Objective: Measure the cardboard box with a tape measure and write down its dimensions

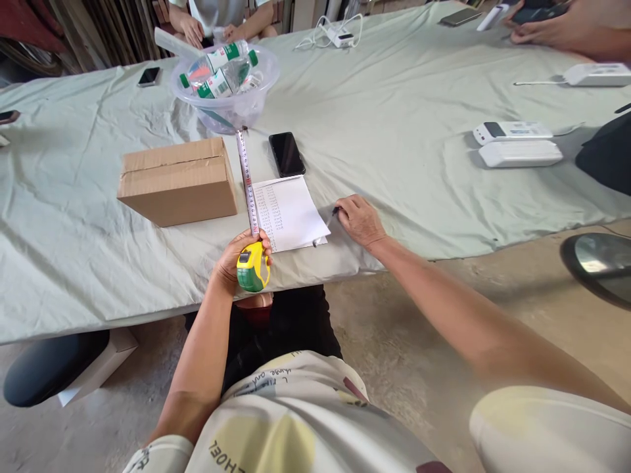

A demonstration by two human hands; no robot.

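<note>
My left hand (235, 261) is closed around a yellow-green tape measure (252, 267) at the table's near edge. Its white blade (246, 180) runs away from me, past the right side of a closed cardboard box (177, 180), up to a clear plastic bowl (227, 110) holding several bottles. My right hand (359, 220) rests on the cloth just right of a printed sheet of paper (288, 211), fingers curled on a dark pen (336, 211). A black phone (286, 154) lies above the paper.
A pale green cloth (394, 98) covers the table. White devices (517, 143) lie at the right, another phone (148, 76) at the far left, a power strip (340, 36) at the back. Other people's hands (542, 29) are at the far edge. A stool (599, 263) stands right.
</note>
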